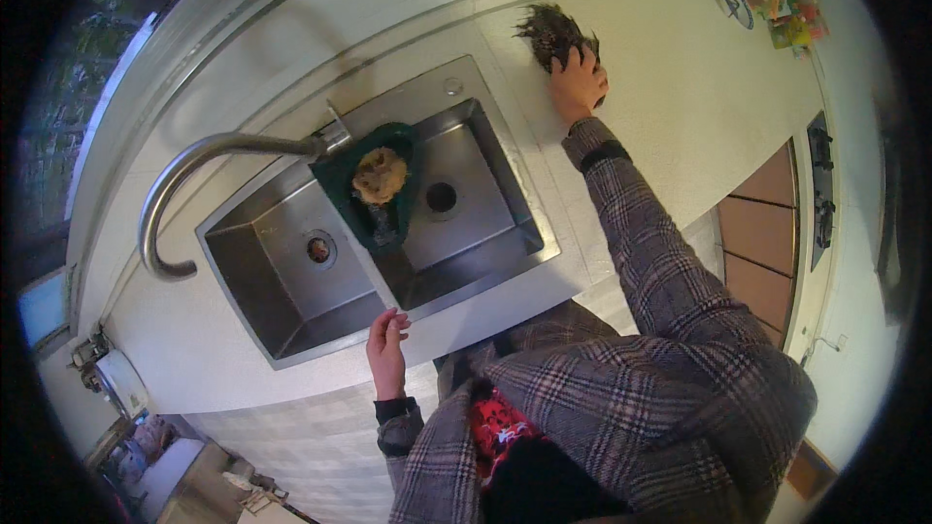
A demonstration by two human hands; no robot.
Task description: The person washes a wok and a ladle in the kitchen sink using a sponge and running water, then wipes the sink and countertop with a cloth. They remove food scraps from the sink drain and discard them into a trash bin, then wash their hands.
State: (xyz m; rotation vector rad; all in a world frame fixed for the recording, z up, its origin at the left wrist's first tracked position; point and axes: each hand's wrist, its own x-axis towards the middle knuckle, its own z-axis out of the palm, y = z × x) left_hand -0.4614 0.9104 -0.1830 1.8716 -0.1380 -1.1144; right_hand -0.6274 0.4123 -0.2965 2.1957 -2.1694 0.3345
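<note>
My right hand (580, 84) is closed over a dark shaggy fibrous bundle (551, 33), perhaps a scrubber, on the pale countertop right of the sink. Its strands splay out beyond my fingertips. At the sink's front rim, by the end of the divider, my left hand (387, 342) has loosely curled fingers and nothing visible in it. The double-bowl steel sink (477, 258) lies before me. A dark green corner strainer basket (326, 182) sits over the divider, holding a tan fibrous scrubbing pad (380, 176) and something greyish below it.
A curved steel faucet (156, 207) arches over the left side. Food scraps sit in the left drain (319, 249). A gas hob (821, 189) is at far right, and a patterned dish (732, 4) leans at the back. Colourful packets (790, 18) are beside it.
</note>
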